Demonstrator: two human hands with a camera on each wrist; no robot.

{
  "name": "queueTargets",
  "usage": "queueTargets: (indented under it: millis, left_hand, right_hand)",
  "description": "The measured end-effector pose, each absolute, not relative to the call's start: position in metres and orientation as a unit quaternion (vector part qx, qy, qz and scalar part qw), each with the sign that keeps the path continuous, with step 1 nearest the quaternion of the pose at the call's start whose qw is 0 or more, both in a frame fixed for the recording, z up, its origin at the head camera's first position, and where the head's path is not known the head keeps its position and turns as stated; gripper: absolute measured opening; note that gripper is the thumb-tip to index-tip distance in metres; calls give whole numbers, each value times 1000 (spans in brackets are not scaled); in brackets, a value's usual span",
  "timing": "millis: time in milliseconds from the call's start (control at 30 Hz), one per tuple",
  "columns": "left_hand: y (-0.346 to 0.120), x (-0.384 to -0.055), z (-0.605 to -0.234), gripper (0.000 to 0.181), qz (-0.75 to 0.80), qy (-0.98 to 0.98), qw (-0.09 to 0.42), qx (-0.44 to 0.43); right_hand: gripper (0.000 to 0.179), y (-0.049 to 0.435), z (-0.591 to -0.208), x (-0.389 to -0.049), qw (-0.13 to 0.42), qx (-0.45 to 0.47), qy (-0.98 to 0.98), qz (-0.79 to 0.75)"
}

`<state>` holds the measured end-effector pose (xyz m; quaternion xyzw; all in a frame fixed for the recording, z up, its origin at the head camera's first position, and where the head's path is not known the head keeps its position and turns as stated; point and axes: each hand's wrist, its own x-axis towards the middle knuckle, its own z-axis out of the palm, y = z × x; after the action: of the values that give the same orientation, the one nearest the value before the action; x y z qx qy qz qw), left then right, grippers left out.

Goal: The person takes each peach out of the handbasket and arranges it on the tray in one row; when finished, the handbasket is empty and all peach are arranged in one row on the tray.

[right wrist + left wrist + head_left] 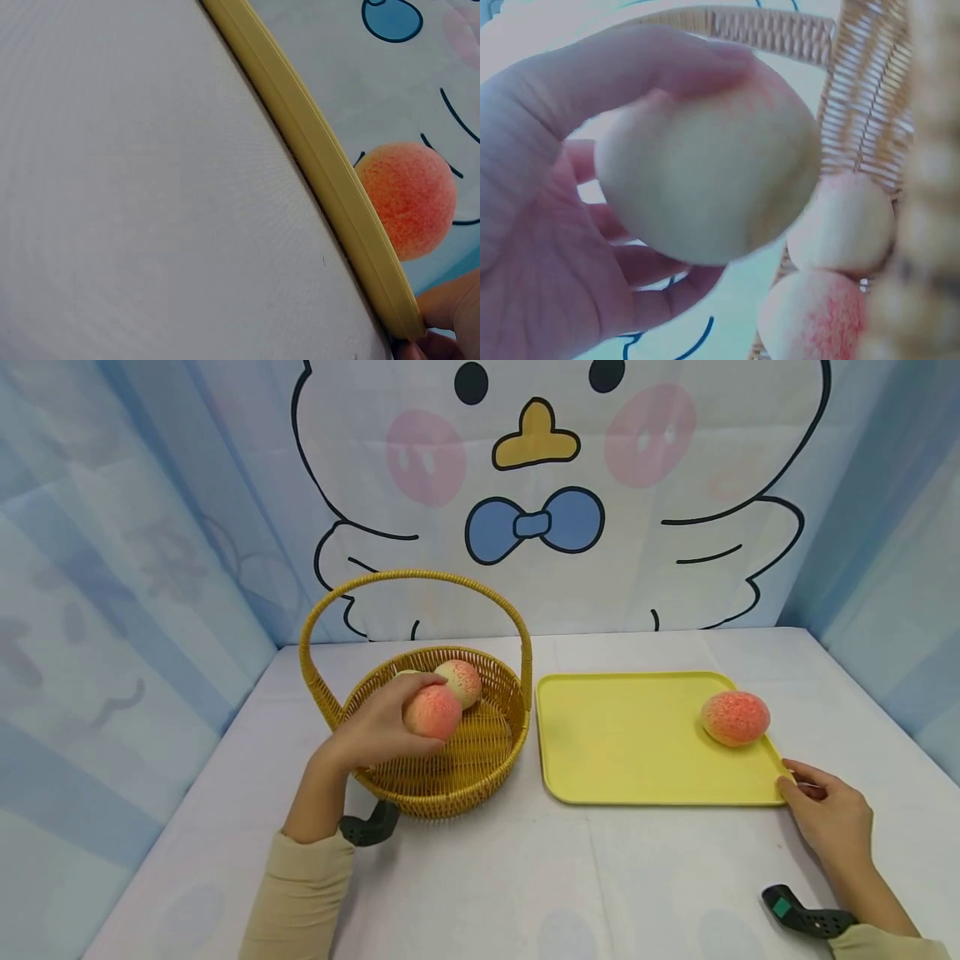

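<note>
My left hand (390,718) grips a pink peach (432,712) over the wicker basket (438,806). In the left wrist view the thumb lies across the top of this peach (705,172), whose pale side shows. Two more peaches lie inside the basket, a pale one (840,225) and a red-speckled one (810,319); from the head view one is mostly hidden behind the hand. At the right, my right hand (832,814) pinches the near right corner of a yellow tray (622,743). A reddish peach (735,718) sits on the tray by its right edge.
The basket's tall arched handle (416,574) rises above the left forearm's reach. A white cloth covers the table (555,877). Behind stands a curtain (532,602) with a cartoon figure, and blue drapes (112,652) flank the table.
</note>
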<state>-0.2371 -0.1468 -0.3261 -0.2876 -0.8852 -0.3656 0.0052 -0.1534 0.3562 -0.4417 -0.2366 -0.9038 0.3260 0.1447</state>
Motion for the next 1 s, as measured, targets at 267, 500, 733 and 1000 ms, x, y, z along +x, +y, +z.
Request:
queueTargets:
  millis: [267,500,733,1000]
  left_hand:
    - [-132,-231,-325,71,-446,-840,30,-309]
    - [-100,-231,-328,67,-508,-787,17,-349]
    - [-66,-228,-329,68,-507,-779,-2,-368]
    - [-20,-227,-326,70,-537,-750,-9,-385]
  right_hand:
    - [43,359,-442,-155,139,-243,-903,326]
    - [44,364,-438,-152,136,-246,-906,317]
    - [42,362,-439,-152,145,-233,-908,317]
    - [42,356,-440,-153,147,-237,-904,324]
